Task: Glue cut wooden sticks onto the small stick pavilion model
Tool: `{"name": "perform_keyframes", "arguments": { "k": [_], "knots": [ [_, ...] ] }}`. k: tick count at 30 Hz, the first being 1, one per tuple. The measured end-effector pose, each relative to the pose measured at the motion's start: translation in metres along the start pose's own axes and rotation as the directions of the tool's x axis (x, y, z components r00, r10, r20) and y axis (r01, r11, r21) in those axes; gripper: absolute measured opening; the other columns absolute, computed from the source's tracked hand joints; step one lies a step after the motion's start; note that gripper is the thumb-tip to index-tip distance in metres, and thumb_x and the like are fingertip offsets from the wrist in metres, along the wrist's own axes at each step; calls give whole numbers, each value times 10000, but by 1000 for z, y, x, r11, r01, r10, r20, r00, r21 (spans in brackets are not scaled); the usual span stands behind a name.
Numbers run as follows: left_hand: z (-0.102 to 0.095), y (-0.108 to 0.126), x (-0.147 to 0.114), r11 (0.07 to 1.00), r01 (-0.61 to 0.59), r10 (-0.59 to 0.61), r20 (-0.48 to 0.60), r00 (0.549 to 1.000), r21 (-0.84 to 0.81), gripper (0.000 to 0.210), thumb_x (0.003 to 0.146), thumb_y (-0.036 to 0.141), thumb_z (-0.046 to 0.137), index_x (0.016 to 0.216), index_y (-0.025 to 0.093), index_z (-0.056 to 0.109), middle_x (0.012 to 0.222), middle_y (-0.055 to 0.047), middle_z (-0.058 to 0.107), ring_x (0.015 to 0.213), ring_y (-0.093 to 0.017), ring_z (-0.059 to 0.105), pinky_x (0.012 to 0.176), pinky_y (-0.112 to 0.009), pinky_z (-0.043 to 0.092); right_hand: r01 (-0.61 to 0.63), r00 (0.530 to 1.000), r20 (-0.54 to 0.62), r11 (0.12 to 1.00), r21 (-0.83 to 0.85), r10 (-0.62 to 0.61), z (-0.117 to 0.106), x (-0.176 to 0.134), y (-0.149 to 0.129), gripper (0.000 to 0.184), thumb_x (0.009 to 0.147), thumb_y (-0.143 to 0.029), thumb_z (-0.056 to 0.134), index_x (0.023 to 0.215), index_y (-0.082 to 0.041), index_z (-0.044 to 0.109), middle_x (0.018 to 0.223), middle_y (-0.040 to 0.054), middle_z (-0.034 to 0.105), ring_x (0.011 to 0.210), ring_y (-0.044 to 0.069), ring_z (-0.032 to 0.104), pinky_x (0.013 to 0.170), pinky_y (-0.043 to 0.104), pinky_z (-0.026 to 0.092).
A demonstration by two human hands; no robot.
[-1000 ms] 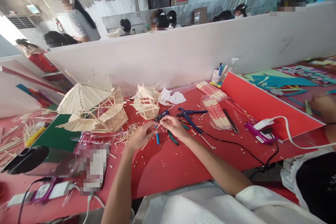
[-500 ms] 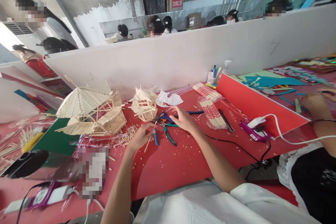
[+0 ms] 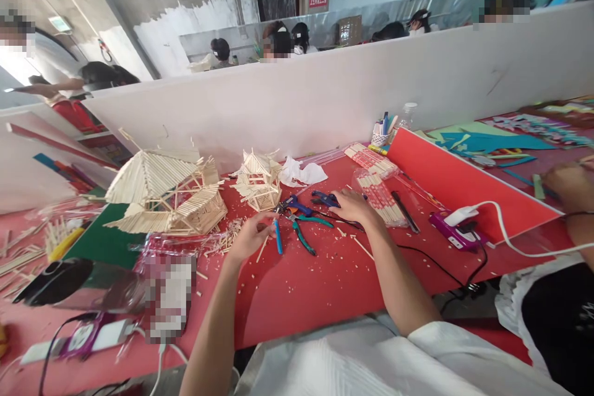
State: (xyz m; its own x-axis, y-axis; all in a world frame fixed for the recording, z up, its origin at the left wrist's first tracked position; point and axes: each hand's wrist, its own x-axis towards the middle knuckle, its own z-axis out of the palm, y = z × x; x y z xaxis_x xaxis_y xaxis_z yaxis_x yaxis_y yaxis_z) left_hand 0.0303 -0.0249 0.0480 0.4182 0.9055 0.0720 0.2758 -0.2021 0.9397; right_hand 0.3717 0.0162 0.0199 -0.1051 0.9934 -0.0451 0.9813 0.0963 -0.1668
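Observation:
My left hand (image 3: 253, 236) rests low over the red table, fingers curled together next to a slim blue stick-like tool (image 3: 278, 237). What its fingertips hold, if anything, is hidden. My right hand (image 3: 355, 206) is closed round a dark blue tool (image 3: 325, 198) whose kind I cannot make out. Between both hands lie green-handled pliers (image 3: 304, 237) and another blue-handled tool (image 3: 292, 203). Just behind stands a small pavilion model of wooden sticks (image 3: 258, 180). A larger stick model (image 3: 167, 192) with a slatted roof is to the left.
Bundles of wrapped chopsticks (image 3: 378, 195) and a black pen (image 3: 405, 212) lie at the right. Beyond them are a leaning red board (image 3: 464, 185) and a purple power strip (image 3: 455, 232) with cables. A white partition (image 3: 297, 99) runs behind. Another person's hand (image 3: 568, 182) is far right.
My right hand has shifted right, away from my left hand, and the dark blue tool has moved with it, apart from the pliers. My left hand stays nearly in place.

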Motion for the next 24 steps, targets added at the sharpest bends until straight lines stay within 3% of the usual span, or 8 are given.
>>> {"name": "perform_keyframes", "arguments": {
  "k": [3, 8, 11, 15, 19, 24],
  "knots": [
    [-1, 0, 0, 1000, -11, 10, -47, 999, -18, 398, 842, 451, 716, 1128, 179, 665, 770, -10, 710, 662, -160, 696, 663, -276, 570, 10, 999, -49, 1000, -1, -10, -4, -2, -3, 396, 1016, -288, 524, 1389, -160, 566, 1327, 237, 624, 1267, 397, 568, 1011, 475, 417],
    [-2, -3, 2, 998, -38, 33, -120, 992, -42, 416, 815, 464, 730, 1113, 184, 648, 1087, -61, 725, 634, -118, 686, 617, -255, 574, 11, 989, -147, 999, 36, -6, -13, -2, -11, 444, 1067, -285, 361, 1455, -121, 500, 1297, 246, 633, 1226, 375, 591, 999, 451, 431],
    [-2, -5, 3, 998, -49, 42, -147, 988, -44, 431, 817, 448, 723, 1148, 184, 641, 1099, -65, 722, 622, -111, 682, 624, -256, 575, 111, 981, -179, 972, 206, -74, -21, -6, -17, 457, 1091, -318, 280, 1459, -145, 489, 1332, 205, 647, 1237, 315, 610, 1005, 395, 453],
    [-2, -3, 2, 998, -49, 40, -187, 982, -41, 443, 836, 451, 718, 1183, 183, 655, 971, -51, 747, 666, -144, 700, 669, -275, 578, 263, 964, -84, 851, 454, -252, -30, -20, -27, 457, 1089, -457, 331, 1406, -222, 560, 1393, 134, 654, 1243, 291, 633, 976, 368, 488],
    [-2, 3, -1, 1000, -15, 11, -156, 988, -21, 483, 854, 464, 721, 1231, 166, 673, 696, -7, 710, 666, -176, 698, 699, -291, 569, 356, 900, 39, 784, 509, -434, -30, -30, -43, 409, 1047, -490, 459, 1338, -270, 645, 1334, 96, 706, 1162, 294, 679, 944, 373, 506],
    [2, 7, -1, 1000, -21, 20, -62, 998, -19, 456, 854, 456, 716, 1208, 169, 708, 697, -14, 713, 646, -174, 691, 655, -280, 559, 403, 872, 42, 763, 505, -488, -22, -31, -58, 408, 1036, -503, 482, 1317, -285, 682, 1334, 94, 713, 1194, 324, 670, 973, 420, 497]
  ]
}}
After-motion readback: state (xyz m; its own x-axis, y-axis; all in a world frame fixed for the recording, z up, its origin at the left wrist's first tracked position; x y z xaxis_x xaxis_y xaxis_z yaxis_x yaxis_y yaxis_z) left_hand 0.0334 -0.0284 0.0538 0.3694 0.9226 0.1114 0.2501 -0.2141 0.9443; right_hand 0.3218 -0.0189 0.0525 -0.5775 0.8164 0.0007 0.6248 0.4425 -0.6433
